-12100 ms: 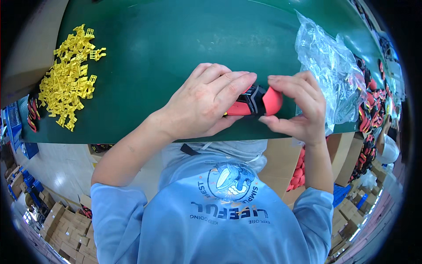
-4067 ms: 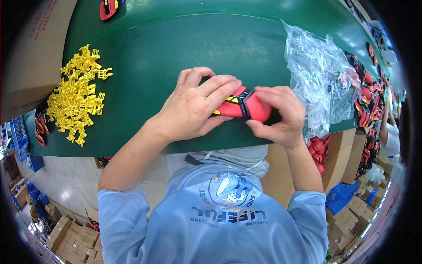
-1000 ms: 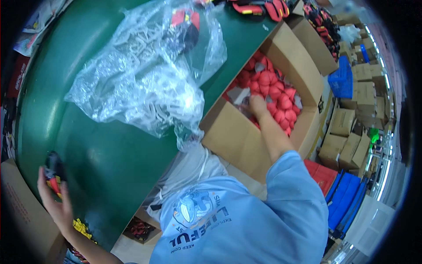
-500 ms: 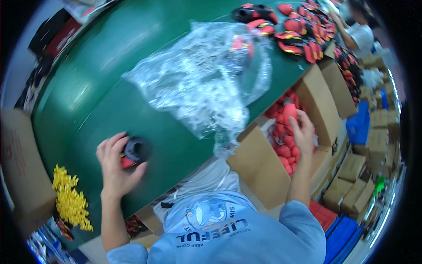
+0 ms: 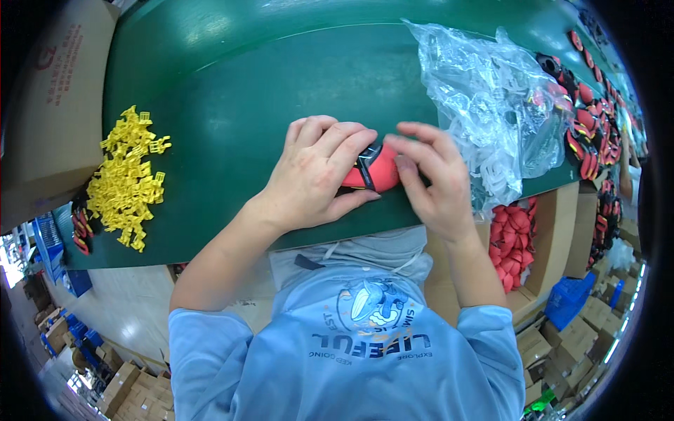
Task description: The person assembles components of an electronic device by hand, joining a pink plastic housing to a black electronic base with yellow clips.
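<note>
A rounded red-and-black plastic piece (image 5: 379, 168) rests on the green table just in front of me. Its smooth red cover faces right, with black trim across it. My left hand (image 5: 316, 168) is closed around its left side, thumb at the near edge, hiding much of it. On the other side, my right hand (image 5: 435, 175) curls its fingers, with thumb and forefinger tips at the right edge of the red cover. The join between cover and body is mostly hidden by my fingers.
Many small yellow plastic clips (image 5: 130, 186) lie in a pile at left, beside a cardboard box (image 5: 60, 105). Crumpled clear plastic (image 5: 477, 105) covers the table at right, with red-and-black pieces (image 5: 593, 126) beyond. An open carton (image 5: 554, 238) of red covers (image 5: 511, 242) stands below the table edge.
My right hand has left the carton with a red cover and come to my left hand. The dark piece now shows red on its right. The view has turned left.
</note>
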Demonstrator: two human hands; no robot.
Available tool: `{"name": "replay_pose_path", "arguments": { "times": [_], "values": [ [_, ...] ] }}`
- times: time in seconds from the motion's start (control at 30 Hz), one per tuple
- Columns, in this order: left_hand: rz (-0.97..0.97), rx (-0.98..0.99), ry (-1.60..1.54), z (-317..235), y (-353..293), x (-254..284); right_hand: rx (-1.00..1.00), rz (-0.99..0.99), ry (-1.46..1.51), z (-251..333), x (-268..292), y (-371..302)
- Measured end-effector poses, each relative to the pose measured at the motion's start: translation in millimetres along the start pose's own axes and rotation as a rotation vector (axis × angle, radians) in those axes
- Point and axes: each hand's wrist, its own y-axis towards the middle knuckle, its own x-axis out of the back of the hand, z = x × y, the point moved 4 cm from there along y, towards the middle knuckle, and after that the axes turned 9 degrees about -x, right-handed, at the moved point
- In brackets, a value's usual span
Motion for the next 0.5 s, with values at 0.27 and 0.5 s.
{"name": "replay_pose_path", "arguments": {
  "times": [0.27,0.5],
  "values": [
    [0.049,-0.003,-0.040,3,-6,3,0.049,0.116,-0.075,12,5,1],
    [0.094,-0.034,-0.040,-2,-3,0,0.135,0.103,-0.065,1,5,4]
  ]
}}
